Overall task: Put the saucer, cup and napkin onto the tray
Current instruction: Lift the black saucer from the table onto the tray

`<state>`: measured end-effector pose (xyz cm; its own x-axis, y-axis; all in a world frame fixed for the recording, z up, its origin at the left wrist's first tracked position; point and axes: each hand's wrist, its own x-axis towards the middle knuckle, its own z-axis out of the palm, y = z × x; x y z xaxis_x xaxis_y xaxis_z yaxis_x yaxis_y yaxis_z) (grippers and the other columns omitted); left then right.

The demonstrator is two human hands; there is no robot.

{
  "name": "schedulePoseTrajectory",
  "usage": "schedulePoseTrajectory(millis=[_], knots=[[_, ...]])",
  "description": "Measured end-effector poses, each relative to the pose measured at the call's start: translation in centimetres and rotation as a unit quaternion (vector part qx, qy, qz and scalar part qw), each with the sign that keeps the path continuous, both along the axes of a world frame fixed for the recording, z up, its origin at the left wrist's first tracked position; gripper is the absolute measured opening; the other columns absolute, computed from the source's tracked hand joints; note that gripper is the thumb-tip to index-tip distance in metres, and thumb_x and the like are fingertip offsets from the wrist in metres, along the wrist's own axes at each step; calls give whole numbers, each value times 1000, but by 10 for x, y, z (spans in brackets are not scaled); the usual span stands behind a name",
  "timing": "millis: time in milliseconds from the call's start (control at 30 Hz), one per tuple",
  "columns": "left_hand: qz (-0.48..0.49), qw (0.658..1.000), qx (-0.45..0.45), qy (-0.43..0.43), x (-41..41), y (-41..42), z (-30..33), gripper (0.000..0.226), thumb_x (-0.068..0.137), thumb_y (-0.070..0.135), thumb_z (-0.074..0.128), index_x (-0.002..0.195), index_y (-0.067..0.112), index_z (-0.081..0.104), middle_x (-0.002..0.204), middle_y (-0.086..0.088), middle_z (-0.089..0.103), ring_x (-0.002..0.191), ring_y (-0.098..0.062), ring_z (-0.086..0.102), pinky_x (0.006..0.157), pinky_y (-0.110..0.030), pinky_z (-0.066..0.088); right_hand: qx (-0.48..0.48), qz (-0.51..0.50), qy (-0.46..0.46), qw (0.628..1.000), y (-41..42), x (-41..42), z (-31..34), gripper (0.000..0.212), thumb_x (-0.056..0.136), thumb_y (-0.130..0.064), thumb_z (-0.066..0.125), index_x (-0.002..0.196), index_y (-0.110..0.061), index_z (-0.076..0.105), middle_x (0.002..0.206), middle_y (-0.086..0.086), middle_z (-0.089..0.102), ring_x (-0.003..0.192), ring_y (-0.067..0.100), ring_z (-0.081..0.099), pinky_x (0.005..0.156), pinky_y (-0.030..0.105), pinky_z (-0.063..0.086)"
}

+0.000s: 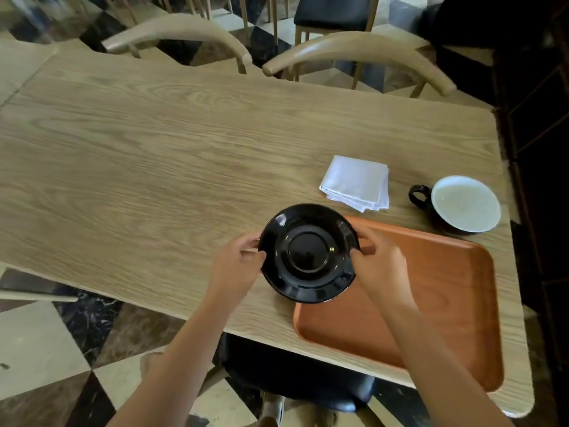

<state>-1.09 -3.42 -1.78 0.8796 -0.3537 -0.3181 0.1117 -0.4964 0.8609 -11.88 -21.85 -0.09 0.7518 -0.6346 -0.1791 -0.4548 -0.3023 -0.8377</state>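
A glossy black saucer (pixel 308 253) is held between both hands, over the left edge of the orange-brown tray (pixel 446 291). My left hand (pixel 238 266) grips its left rim and my right hand (pixel 377 263) grips its right rim. Whether the saucer rests on the tray or hangs just above it I cannot tell. A folded white napkin (pixel 355 182) lies on the table just beyond the tray. To the right of the napkin stands a black cup (pixel 462 204) with a white inside, its handle pointing left.
The wooden table (pixel 154 155) stretches far to the left. Two curved wooden chair backs (pixel 360 53) stand at its far side. A black-seated chair (pixel 295 377) is tucked under the near edge. The table's right edge lies close past the cup and tray.
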Motion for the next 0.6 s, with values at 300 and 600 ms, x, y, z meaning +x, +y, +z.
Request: schedulePoseTrajectory(millis=[300, 600], knots=[[-69, 995, -30, 67, -7, -62, -3, 59, 81, -16, 42, 109, 30, 66, 83, -1, 69, 73, -18, 68, 61, -23, 58, 108, -42, 19, 993, -54, -42, -31, 57, 74, 5, 52, 107, -40, 65, 99, -14, 72, 83, 19, 70, 79, 49, 56], [-100, 993, 58, -32, -13, -71, -7, 53, 75, -13, 45, 109, 20, 69, 73, -5, 71, 74, -29, 69, 77, -45, 56, 153, -67, 19, 986, -56, -43, -50, 62, 75, 12, 53, 99, -45, 64, 96, -8, 72, 93, 16, 67, 79, 47, 57]])
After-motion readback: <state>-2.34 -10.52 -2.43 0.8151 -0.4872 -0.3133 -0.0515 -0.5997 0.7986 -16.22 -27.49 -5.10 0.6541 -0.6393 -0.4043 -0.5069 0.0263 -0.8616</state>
